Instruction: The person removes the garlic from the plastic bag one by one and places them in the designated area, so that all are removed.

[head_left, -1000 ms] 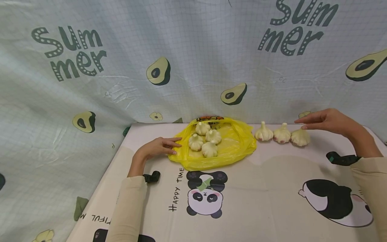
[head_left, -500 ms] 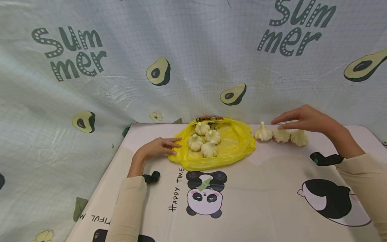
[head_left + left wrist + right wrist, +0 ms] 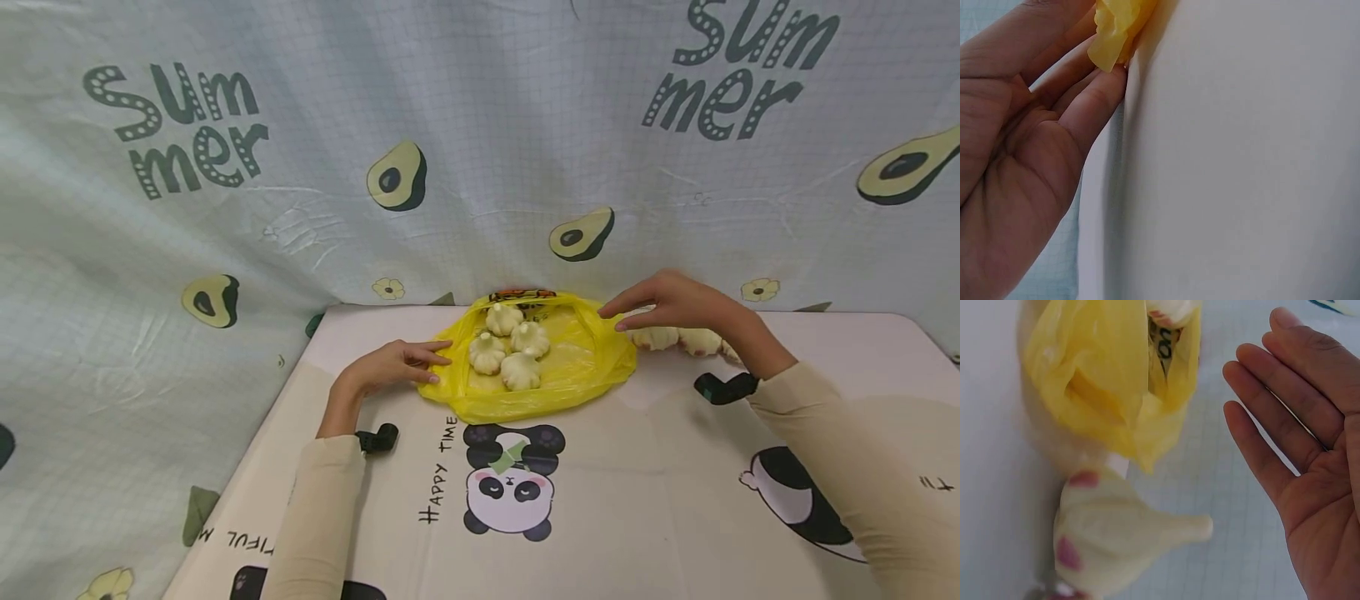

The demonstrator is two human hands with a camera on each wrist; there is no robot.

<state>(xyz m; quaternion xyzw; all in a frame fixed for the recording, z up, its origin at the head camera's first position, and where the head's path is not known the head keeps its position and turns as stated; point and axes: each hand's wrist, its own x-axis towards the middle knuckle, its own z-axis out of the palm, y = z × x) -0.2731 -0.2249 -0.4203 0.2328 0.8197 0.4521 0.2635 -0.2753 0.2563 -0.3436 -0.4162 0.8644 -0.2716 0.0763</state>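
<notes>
A yellow plastic bag (image 3: 555, 404) lies spread with its mouth up, and several garlic bulbs (image 3: 521, 371) rest inside it. At the bag's left edge my left hand (image 3: 382, 367) rests with extended fingers touching the plastic; the left wrist view shows a crumpled bit of the yellow bag (image 3: 1110, 37) at the fingertips. My right hand (image 3: 675, 302) hovers near the bag's right rim, fingers extended and holding nothing. Below that hand, more garlic bulbs stand in a row, partly hidden by it. One garlic bulb (image 3: 1116, 531) shows close beside the bag in the right wrist view.
Behind the table (image 3: 615, 517) hangs a pale patterned cloth (image 3: 480, 150) with avocado prints and lettering. The bag lies close to the table's back edge. A small black wrist camera (image 3: 723, 388) sits on my right wrist, and another wrist camera (image 3: 378, 438) on my left.
My right hand has travelled left along the row of garlic bulbs, from above the far right one to the bag's right rim. My left hand and the bag have stayed put.
</notes>
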